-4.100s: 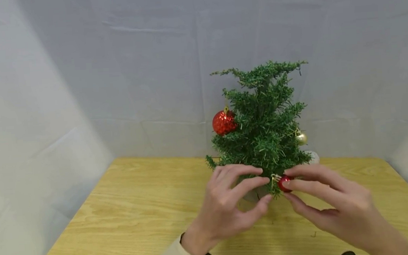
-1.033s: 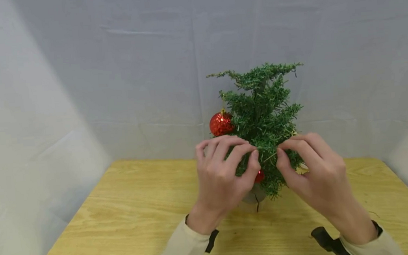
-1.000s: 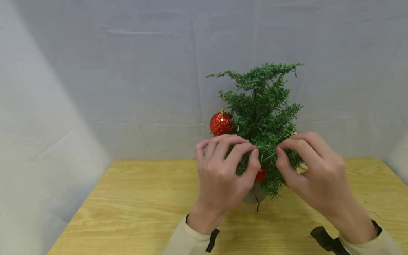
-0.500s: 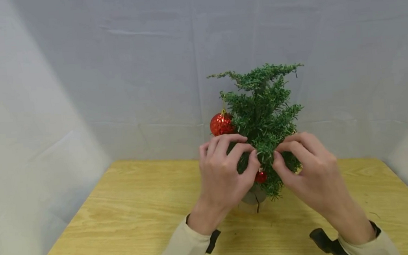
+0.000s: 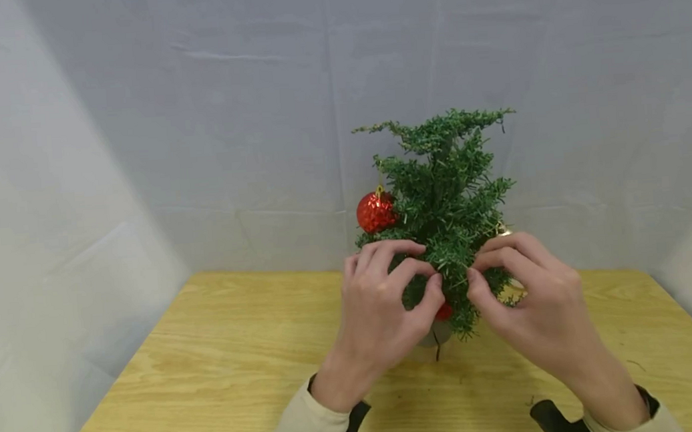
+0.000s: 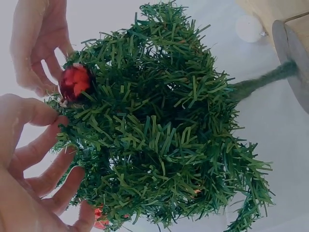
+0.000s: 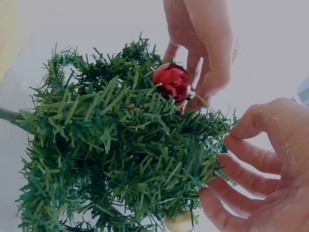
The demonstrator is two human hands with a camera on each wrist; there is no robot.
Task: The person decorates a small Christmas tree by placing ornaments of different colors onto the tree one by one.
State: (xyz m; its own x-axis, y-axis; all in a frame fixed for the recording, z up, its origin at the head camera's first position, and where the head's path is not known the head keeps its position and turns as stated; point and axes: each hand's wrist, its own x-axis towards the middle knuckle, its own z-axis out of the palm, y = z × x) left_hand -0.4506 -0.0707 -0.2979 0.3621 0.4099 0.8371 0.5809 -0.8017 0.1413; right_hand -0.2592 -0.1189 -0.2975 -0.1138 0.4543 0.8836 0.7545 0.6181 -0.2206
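A small artificial Christmas tree [image 5: 450, 195] stands on the wooden table. At its lower front hangs a small shiny red bauble [image 5: 444, 312], partly covered by my left hand [image 5: 382, 307] in the head view. In the right wrist view this bauble [image 7: 171, 81] shows a gold cord at its cap. My left thumb and index finger pinch the cord close to the branch. Facing it across the front branch, my right hand [image 5: 533, 303] pinches the fine cord between thumb and index finger. Its other fingers are bent loosely beside the needles [image 7: 145, 145].
A large red glitter bauble [image 5: 376, 212] hangs on the tree's left side, and a gold bauble [image 5: 504, 230] on its right. Behind the tree, a white ball [image 6: 250, 28] lies near the round base [image 6: 294, 63]. A pale cloth backdrop [image 5: 242, 116] rises behind the table [image 5: 222, 345].
Earlier the right fingers held the small red bauble itself; now it hangs in the branches with both hands at its cord. Over the last half second both hands have lowered slightly.
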